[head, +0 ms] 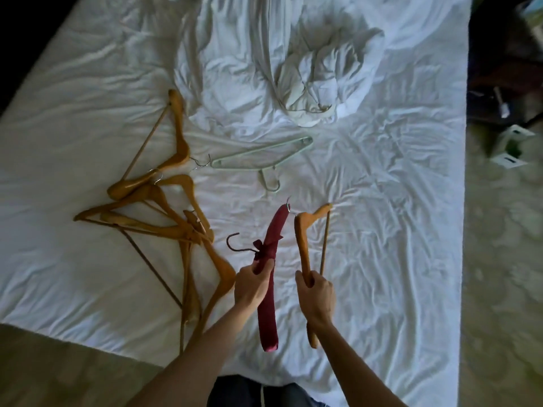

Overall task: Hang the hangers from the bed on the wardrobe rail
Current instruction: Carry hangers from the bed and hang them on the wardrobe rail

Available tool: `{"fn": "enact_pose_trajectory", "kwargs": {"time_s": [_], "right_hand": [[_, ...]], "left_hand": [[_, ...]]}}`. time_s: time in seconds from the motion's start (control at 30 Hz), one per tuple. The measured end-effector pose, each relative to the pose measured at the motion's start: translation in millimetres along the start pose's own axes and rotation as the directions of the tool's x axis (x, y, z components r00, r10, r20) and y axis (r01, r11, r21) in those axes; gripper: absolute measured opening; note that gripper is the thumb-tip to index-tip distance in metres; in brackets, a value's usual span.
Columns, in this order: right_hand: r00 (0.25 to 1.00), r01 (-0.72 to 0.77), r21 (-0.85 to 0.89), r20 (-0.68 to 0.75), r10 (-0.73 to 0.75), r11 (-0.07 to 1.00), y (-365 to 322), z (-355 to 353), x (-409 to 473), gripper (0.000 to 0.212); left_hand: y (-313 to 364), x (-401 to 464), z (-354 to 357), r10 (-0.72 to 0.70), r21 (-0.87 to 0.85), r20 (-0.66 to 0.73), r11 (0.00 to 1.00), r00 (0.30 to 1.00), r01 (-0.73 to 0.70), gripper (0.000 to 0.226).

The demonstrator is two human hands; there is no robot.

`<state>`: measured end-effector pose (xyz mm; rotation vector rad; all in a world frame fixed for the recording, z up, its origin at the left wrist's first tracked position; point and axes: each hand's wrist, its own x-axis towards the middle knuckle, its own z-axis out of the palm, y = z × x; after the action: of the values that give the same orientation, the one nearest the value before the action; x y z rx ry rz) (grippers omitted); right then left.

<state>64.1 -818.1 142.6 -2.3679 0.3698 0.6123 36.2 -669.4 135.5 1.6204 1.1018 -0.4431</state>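
— So, wooden hangers (164, 218) heaped left of frame, left hand (252, 284) clenched round the padded red hanger (269, 277), right hand (316, 292) gripping a wooden hanger (304, 248)?
— Yes. Those hooks may snag each other, dragging one loose.

Over the white bed (382, 230), the left hand (252, 284) grips a padded red hanger (271, 239) and the right hand (316, 293) a wooden hanger (302, 245); more wooden hangers (164, 212) lie piled at the left, beside a pale plastic hanger (258, 158).

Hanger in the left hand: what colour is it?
Dark red padded hanger, gripped by the left hand; head view.
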Motion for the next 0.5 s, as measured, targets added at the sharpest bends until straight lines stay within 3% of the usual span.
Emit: {"fn": "enact_pose_trajectory", "kwargs": {"time_s": [0.23,0.5], "right_hand": [[0.991,0.128,0.143,0.015,-0.131,0.981,-25.1,-38.8,-87.3,0.046],[0.95,0.286,0.138,0.09,-0.3,0.948,-26.9,-52.9,-177.6,0.043]], "left_hand": [[19.3,-84.2,-36.8,0.035,-0.123,0.069,0.992,0.997,-0.026,0.033],[-22.7,-160.0,-71.7,0.015,-0.169,0.041,0.986,0.999,-0.008,0.053]]}}
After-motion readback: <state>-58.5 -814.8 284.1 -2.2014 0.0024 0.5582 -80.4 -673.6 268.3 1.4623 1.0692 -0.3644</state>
